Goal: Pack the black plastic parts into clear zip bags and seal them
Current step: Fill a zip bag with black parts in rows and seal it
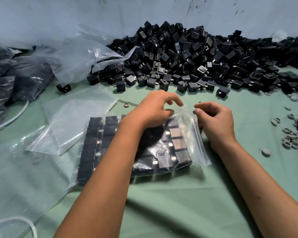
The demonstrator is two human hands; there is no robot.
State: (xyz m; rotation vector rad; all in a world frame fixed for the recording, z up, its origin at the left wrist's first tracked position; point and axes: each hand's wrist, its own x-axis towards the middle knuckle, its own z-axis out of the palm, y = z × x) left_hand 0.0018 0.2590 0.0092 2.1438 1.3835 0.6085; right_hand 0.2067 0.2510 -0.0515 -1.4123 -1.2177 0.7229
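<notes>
A clear zip bag [194,143] filled with rows of black plastic parts [93,140] lies on the green cloth in front of me. Its open zip end points right. My left hand [153,109] reaches over the bag and pinches the far corner of the zip edge between thumb and fingers. My right hand [215,121] is beside it, fingers curled, pinching the same zip edge near that corner. My left forearm hides the middle of the bag.
A large heap of loose black parts [187,54] fills the back of the table. Empty clear bags [70,121] lie left of the filled one. Filled bags [15,79] are stacked far left. Small grey rings [292,134] are scattered at the right, and a white cable [10,117] runs along the left.
</notes>
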